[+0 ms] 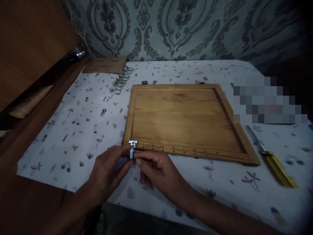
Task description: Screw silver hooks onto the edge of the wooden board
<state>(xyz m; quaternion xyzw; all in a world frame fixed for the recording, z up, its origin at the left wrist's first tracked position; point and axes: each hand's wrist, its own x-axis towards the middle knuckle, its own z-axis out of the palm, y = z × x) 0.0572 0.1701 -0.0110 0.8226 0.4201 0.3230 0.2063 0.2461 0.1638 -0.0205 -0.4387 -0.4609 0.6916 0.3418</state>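
One metal bracket [131, 154] pinched between left fingers [122, 150] and right fingers [149, 156], at wooden panel [176, 120] corner.

the patterned wall [151, 42] and flamingo-print tablecloth [73, 156] suggest a home

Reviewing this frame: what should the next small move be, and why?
Probably nudge the metal piece slightly until its holed plate lines up with the row of dark dots along the wooden panel's near edge. The left hand and right hand meet at the piece, whose plate appears over the near-left corner; whether it touches wood is unclear.
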